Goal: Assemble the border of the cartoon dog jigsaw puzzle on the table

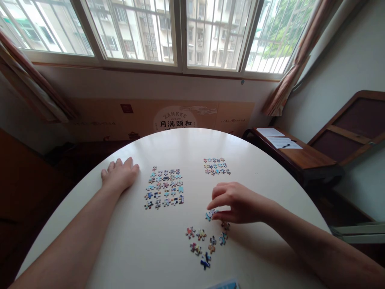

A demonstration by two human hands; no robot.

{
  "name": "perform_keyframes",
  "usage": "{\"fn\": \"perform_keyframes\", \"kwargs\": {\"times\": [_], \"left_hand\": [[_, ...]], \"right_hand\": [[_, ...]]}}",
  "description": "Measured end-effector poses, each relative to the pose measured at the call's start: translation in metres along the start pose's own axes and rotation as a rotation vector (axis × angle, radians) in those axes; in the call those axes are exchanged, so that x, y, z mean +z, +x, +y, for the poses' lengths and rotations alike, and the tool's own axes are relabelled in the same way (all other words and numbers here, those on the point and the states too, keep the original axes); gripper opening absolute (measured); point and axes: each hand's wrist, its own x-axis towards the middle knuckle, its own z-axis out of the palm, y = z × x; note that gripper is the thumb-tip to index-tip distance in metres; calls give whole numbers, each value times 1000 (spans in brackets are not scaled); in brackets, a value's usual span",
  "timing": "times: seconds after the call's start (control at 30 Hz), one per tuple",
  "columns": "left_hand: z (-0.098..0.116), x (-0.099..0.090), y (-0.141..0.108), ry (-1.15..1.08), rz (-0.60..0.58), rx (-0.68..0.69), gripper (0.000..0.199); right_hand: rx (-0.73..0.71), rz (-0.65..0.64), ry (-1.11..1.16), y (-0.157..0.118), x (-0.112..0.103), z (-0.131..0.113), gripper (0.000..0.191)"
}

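My left hand [120,173] lies on the white round table [135,249] at the left, palm down with its fingers spread and nothing in them. To its right, loose jigsaw puzzle pieces [166,192] are laid out in rows. My right hand [233,202] is low over the table, thumb and index finger closed around a light-blue and white puzzle piece [210,214]. Just below that hand lies a loose scatter of puzzle pieces [201,234], with a dark blue piece [205,261] nearest me. Beyond the hand, a smaller block of puzzle pieces [217,165] stands in rows.
At the bottom edge, a blue flat item [224,285] is partly cut off. To the right stands a wooden side table [313,154] with papers [284,142] and a pen [286,145]. Behind the round table, a printed cardboard box [120,118] sits below the barred windows.
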Motion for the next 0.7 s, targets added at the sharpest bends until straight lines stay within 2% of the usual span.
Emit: {"fn": "perform_keyframes", "kwargs": {"times": [0.23, 0.43, 0.53, 0.6, 0.7], "left_hand": [[0, 2, 1, -5, -3, -5, 66], [-2, 3, 1, -7, 16, -2, 64], [-3, 3, 1, 0, 1, -5, 64], [-2, 3, 1, -2, 0, -6, 64], [-1, 3, 1, -12, 11, -2, 64]], "right_hand": [[-3, -50, -79, 6, 12, 2, 7], [-36, 5, 12, 11, 19, -8, 6], [-15, 90, 260, 13, 17, -7, 13], [71, 204, 393, 13, 14, 2, 17], [297, 398, 338, 12, 13, 20, 15]]}}
